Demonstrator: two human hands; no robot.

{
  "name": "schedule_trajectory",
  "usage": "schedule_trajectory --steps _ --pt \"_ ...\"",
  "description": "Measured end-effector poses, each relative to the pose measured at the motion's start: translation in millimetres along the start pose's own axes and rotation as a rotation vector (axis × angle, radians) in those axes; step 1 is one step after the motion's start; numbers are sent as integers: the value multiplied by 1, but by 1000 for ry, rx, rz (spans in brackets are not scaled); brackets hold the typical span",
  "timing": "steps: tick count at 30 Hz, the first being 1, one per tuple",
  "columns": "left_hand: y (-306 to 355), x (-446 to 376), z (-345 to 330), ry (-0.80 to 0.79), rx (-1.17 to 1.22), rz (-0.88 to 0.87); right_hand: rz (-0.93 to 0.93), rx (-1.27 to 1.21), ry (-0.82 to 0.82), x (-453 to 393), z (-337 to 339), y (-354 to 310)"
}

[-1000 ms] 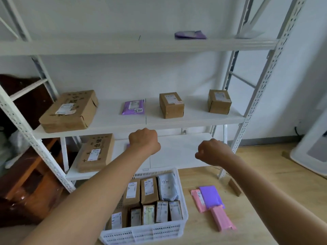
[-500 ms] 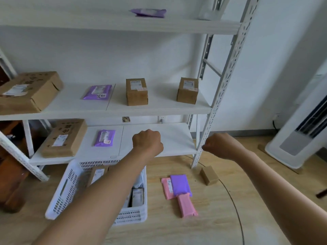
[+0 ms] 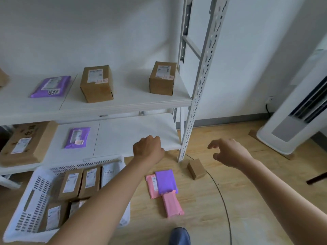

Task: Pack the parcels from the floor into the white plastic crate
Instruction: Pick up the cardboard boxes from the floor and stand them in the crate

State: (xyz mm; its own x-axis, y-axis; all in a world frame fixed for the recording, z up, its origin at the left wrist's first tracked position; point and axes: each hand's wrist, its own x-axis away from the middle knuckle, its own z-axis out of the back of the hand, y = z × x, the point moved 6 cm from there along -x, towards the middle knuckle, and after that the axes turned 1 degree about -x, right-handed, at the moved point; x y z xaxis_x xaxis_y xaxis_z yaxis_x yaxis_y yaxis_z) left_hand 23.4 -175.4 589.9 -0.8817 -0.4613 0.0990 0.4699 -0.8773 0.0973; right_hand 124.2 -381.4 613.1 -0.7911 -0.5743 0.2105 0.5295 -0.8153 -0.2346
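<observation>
Head view, left to right. White plastic crate [image 3: 38,200] sits on the wooden floor [image 3: 203,200] at lower left, in front of the white shelving unit [image 3: 134,103]; it holds brown boxed parcels with white labels standing in rows, plus one pale bagged parcel at the back right. Left forearm crosses over the crate's right side. Left hand [image 3: 148,150] hangs above the floor at the front edge of the bottom shelf, fingers curled into a loose fist, nothing in it. On the floor just right of the crate: a pink mailer [image 3: 153,186] lying flat, a purple mailer [image 3: 166,181] overlapping its right side, and a second pink mailer [image 3: 172,206] with its top edge tucked under the purple one. Further right, near the shelving upright, a small brown box [image 3: 196,169] rests on the floor, apart from the mailers. Right hand [image 3: 230,152] hovers above and right of that box, fingers spread and slightly bent, holding nothing. A white standing appliance [image 3: 293,124] is at far right against the wall.
</observation>
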Motion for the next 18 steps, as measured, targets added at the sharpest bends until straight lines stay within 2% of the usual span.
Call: schedule_trajectory --steps 8,14,18 --pt "52 -116 -46 5 7 17 -6 -25 -16 -121 3 70" --pt "97 -173 -98 -10 18 25 -6 -46 -63 -183 -34 136" --pt "118 -205 -157 -72 50 109 -7 -39 -86 -225 -69 186"
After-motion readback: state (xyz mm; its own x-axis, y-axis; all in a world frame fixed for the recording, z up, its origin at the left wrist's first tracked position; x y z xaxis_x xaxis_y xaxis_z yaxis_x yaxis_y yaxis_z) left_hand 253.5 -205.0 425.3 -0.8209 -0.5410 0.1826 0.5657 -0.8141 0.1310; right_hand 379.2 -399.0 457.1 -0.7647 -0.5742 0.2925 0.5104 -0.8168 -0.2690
